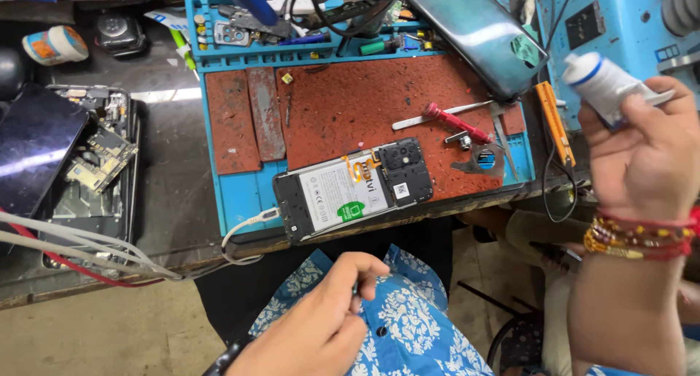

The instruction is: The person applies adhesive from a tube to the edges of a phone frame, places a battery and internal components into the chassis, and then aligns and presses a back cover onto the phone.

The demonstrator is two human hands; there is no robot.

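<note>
My right hand (649, 157) is raised at the right edge, closed around a small white tube with a blue band (599, 78); red and gold thread bracelets circle its wrist. My left hand (324, 314) hovers low over my blue flowered shirt, thumb and fingers pinched together; whether something small sits between them I cannot make out. Just beyond it an opened phone (354, 190) lies back-up at the near edge of a blue work mat (240, 194), battery and camera module exposed, with a white cable (244, 226) plugged into its left end.
A red-handled screwdriver (456, 122), metal tweezers (437, 118) and an orange tool (555, 121) lie on the mat's rust-red pad. A teal phone back cover (477, 33) leans behind. A second stripped phone (98, 164), a dark screen (33, 146) and loose wires occupy the left.
</note>
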